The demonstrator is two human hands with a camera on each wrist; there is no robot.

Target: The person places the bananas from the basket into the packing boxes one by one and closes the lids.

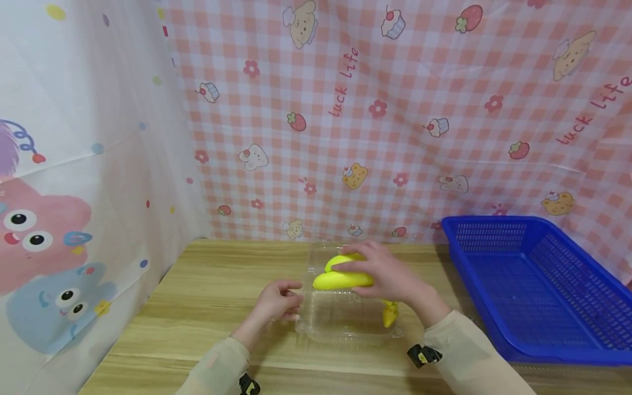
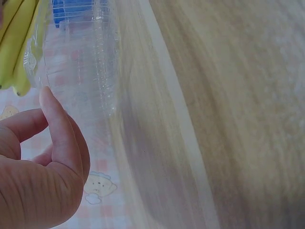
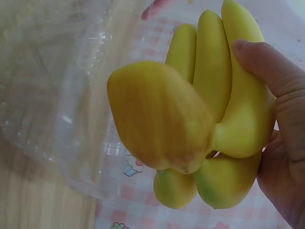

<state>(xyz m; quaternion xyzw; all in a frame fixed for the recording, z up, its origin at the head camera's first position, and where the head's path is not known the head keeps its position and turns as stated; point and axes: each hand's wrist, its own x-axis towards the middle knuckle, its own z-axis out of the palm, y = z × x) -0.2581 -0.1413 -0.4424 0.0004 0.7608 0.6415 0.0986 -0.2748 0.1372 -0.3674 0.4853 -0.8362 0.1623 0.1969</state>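
Observation:
A bunch of yellow bananas (image 1: 343,281) is held by my right hand (image 1: 387,271), whose thumb and fingers grip it from the right side. In the right wrist view the bunch's thick stem end (image 3: 159,117) faces the camera, and the thumb lies along one banana. Beneath the bunch is a clear plastic clamshell box (image 1: 336,318) on the table, its lid raised toward the back. My left hand (image 1: 278,300) is at the box's left side. In the left wrist view, its loosely bent index fingertip reaches the box's clear edge (image 2: 46,71); nothing is gripped there.
A blue plastic basket (image 1: 476,307) stands on the right side of the wooden table (image 1: 197,307). Behind the table hangs a pink checked cloth (image 1: 326,148), and a white printed cloth (image 1: 123,181) hangs at the left.

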